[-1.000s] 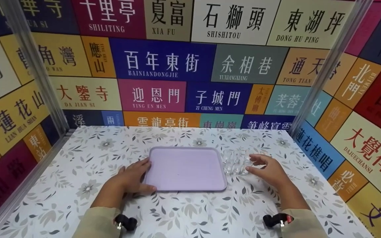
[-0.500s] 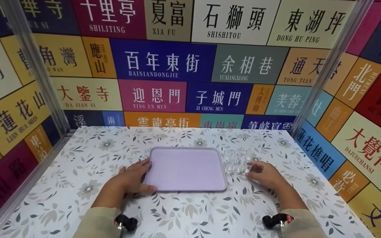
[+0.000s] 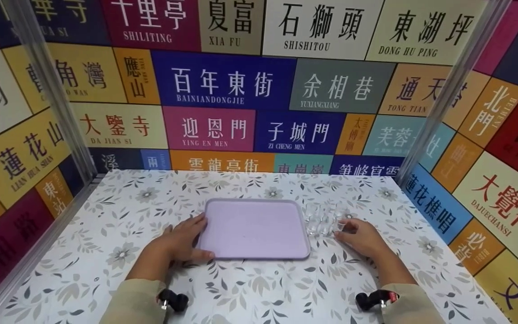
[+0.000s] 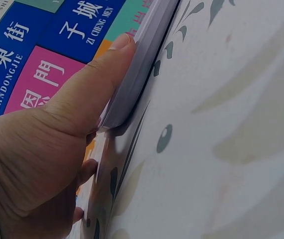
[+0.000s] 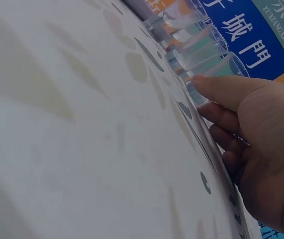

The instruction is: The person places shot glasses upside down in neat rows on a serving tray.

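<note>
A lilac rectangular tray lies flat on the table. My left hand rests against its left side, fingers spread along the edge and thumb at the near corner. In the left wrist view the straight thumb touches the tray rim. Just right of the tray stand several small clear glasses, upright and close together. With thumb and forefinger, my right hand pinches the nearest right glass low on its side. Its other fingers are curled below, partly hidden.
A white tablecloth with grey leaves and flowers covers the table. Behind it stands a wall of coloured panels with printed characters. Clear upright posts mark the back corners. Each wrist wears a small black camera.
My right hand's fingers have come down a little and drawn nearer to the thumb at the end glass. The left hand and the tray keep their places.
</note>
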The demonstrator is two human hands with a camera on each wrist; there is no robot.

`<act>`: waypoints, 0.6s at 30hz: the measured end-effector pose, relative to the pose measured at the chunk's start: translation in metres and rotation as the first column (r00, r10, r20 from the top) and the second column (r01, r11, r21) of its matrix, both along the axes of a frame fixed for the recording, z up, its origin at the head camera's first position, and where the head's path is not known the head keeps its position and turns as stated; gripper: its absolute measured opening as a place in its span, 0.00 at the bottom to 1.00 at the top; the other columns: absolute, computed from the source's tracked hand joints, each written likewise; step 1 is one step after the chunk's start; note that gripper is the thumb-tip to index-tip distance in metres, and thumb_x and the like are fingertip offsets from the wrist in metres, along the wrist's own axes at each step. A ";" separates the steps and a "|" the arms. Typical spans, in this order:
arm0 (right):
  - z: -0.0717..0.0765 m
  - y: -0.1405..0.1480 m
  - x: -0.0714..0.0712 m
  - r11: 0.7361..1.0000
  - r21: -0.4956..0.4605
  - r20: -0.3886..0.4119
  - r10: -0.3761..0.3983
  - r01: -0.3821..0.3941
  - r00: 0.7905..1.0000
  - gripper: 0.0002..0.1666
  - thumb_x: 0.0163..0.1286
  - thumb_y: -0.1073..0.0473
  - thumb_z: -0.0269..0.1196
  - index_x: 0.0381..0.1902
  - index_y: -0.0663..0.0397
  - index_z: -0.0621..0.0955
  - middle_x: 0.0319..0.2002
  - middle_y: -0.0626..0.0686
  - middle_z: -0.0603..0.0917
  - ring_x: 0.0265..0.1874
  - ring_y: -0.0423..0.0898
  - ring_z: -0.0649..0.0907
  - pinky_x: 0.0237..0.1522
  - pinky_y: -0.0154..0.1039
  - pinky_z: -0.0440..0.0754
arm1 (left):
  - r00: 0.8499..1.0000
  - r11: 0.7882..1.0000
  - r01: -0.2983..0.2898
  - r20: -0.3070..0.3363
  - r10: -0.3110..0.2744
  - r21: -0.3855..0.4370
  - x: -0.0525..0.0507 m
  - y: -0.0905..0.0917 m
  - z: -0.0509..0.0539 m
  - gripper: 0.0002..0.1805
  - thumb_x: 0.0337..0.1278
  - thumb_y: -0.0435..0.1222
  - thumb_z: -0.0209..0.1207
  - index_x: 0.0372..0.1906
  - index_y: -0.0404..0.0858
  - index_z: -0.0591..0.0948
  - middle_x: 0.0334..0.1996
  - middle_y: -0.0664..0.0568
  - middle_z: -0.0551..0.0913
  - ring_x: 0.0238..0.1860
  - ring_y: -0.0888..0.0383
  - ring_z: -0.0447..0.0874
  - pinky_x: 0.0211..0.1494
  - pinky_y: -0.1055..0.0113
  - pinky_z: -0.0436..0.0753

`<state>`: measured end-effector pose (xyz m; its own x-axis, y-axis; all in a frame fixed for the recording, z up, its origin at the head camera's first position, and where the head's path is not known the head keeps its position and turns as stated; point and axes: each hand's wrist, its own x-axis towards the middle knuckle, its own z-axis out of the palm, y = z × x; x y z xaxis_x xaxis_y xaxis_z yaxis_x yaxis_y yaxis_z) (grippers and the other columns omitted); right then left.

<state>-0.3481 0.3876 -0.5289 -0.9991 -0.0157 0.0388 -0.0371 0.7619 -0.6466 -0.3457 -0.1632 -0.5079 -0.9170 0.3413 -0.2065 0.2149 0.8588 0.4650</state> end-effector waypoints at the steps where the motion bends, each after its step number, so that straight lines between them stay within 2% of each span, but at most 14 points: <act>1: 0.001 0.000 0.000 1.000 -0.017 0.009 -0.019 0.019 1.000 0.33 0.71 0.38 0.72 0.66 0.49 0.84 0.55 0.55 0.90 0.58 0.53 0.86 0.62 0.50 0.82 | 1.000 1.000 0.001 0.000 -0.001 0.001 0.000 0.000 0.000 0.68 0.46 0.73 0.71 0.88 0.54 0.53 0.90 0.58 0.45 0.90 0.41 0.42 0.86 0.26 0.34; 6: 0.009 0.000 0.002 0.989 -0.118 0.042 -0.089 0.093 0.995 0.37 0.69 0.34 0.72 0.67 0.48 0.83 0.58 0.57 0.89 0.58 0.52 0.85 0.55 0.41 0.84 | 1.000 1.000 -0.001 0.006 0.001 -0.006 0.001 0.001 -0.001 0.68 0.46 0.74 0.71 0.89 0.55 0.52 0.90 0.58 0.45 0.90 0.41 0.41 0.87 0.27 0.35; 11: 0.020 -0.005 0.005 0.957 -0.253 0.058 -0.132 0.142 0.990 0.37 0.70 0.34 0.72 0.68 0.46 0.82 0.63 0.55 0.86 0.60 0.49 0.84 0.53 0.33 0.85 | 1.000 1.000 0.004 0.001 -0.004 -0.010 0.000 0.001 -0.001 0.69 0.46 0.75 0.70 0.89 0.56 0.51 0.90 0.57 0.44 0.90 0.41 0.42 0.87 0.27 0.36; 13: 0.025 -0.010 0.006 0.945 -0.292 0.044 -0.139 0.146 0.989 0.38 0.70 0.32 0.71 0.68 0.46 0.82 0.65 0.53 0.85 0.62 0.46 0.83 0.53 0.28 0.84 | 1.000 1.000 0.005 0.001 -0.005 -0.007 0.000 0.000 -0.001 0.69 0.46 0.75 0.70 0.89 0.56 0.51 0.90 0.57 0.44 0.90 0.41 0.42 0.87 0.27 0.36; 18: 0.035 -0.023 0.007 0.930 -0.357 -0.055 -0.114 0.087 0.992 0.38 0.71 0.32 0.70 0.68 0.51 0.83 0.62 0.55 0.85 0.59 0.42 0.82 0.54 0.21 0.79 | 1.000 0.999 0.014 -0.007 -0.014 -0.043 -0.002 -0.001 -0.002 0.67 0.48 0.75 0.69 0.89 0.55 0.51 0.90 0.58 0.44 0.90 0.42 0.42 0.87 0.27 0.38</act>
<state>-0.3409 0.3644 -0.4935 -0.9889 0.1126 0.0965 -0.0298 0.4866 -0.8731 -0.3476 -0.1644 -0.5095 -0.9138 0.3449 -0.2145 0.2301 0.8748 0.4265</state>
